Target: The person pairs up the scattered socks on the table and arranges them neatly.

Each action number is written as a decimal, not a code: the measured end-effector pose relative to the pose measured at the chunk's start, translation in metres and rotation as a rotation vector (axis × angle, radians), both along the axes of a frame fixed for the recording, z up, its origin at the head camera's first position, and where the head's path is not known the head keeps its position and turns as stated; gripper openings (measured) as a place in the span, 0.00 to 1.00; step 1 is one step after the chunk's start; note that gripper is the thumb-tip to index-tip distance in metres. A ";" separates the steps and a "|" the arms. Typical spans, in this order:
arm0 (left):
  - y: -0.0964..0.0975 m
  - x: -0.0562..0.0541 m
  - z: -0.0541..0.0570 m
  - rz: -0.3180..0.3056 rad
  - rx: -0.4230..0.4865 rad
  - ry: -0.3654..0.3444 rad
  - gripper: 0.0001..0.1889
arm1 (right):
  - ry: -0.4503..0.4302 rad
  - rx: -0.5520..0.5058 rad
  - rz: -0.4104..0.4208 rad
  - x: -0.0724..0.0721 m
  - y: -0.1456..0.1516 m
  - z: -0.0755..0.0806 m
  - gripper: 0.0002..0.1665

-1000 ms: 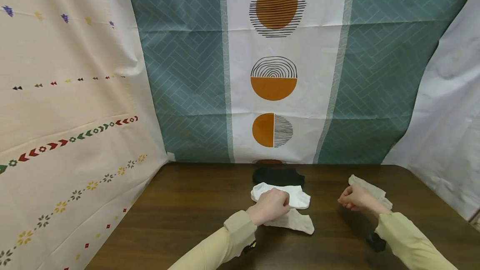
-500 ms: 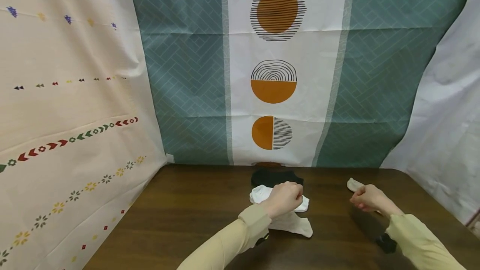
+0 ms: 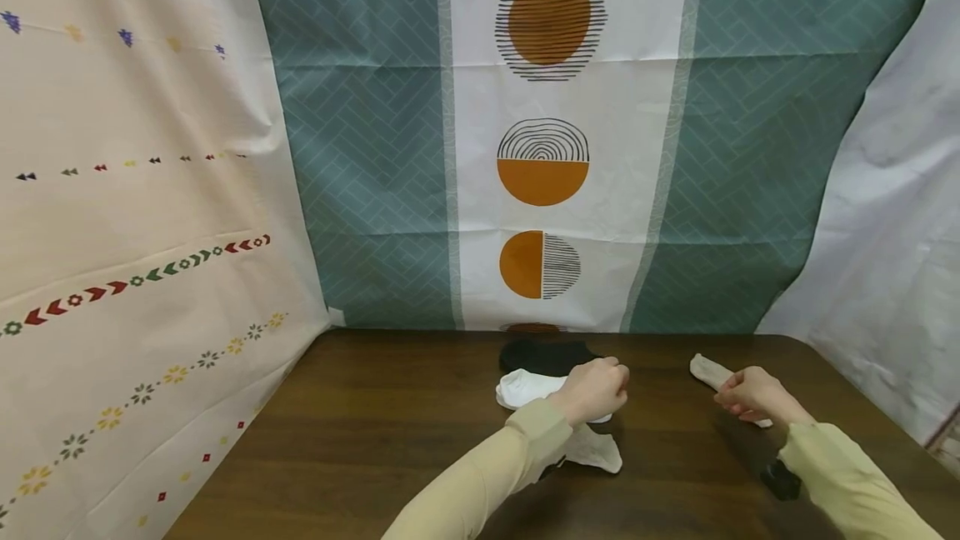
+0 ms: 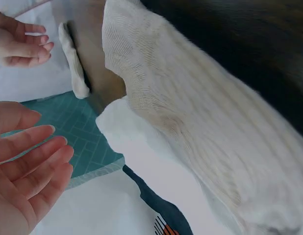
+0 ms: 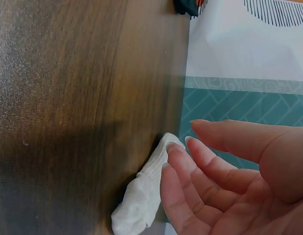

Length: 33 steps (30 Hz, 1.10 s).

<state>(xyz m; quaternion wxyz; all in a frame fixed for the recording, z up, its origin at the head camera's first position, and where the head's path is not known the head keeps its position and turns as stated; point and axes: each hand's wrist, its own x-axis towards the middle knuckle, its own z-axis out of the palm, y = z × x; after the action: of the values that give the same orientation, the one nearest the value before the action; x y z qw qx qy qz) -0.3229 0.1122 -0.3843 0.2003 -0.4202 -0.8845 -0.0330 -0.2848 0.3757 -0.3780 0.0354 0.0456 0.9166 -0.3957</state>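
Note:
My left hand (image 3: 596,390) hovers over the right part of a row of socks, its fingers loosely bent with nothing in them, as the left wrist view confirms. Below it lie a ribbed beige sock (image 4: 190,93) nearest me, then a white sock (image 4: 151,147), then a black sock (image 3: 536,354) farthest back. Over to the right, my right hand (image 3: 757,394) is held above a single off-white ribbed sock (image 5: 146,191) and partly covers it in the head view. Thumb and fingers of that hand are apart and hold nothing.
All the socks lie on a dark brown wooden table (image 3: 390,407). A teal and white patterned cloth (image 3: 375,190) hangs behind the table's far edge. Embroidered cream cloth (image 3: 150,215) hangs at the left, plain white cloth (image 3: 885,215) at the right.
My left hand has moved right across the white and beige socks. The right hand has shifted a little to the right over the single sock. The socks have stayed in place.

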 end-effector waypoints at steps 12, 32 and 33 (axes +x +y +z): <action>0.028 -0.005 -0.004 0.035 -0.159 -0.039 0.11 | 0.018 -0.017 -0.016 -0.002 0.006 0.001 0.06; 0.062 -0.014 -0.027 0.144 -0.307 -0.277 0.27 | 0.095 0.080 -0.041 -0.004 0.018 -0.008 0.10; 0.064 -0.013 -0.028 0.140 -0.315 -0.283 0.27 | 0.096 0.097 -0.045 -0.004 0.018 -0.009 0.10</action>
<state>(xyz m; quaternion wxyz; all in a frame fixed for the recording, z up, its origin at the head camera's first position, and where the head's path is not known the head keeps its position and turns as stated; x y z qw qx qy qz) -0.3360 0.1759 -0.4121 0.0078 -0.3750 -0.9250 0.0608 -0.2889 0.3939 -0.3875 -0.0200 0.0489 0.9341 -0.3532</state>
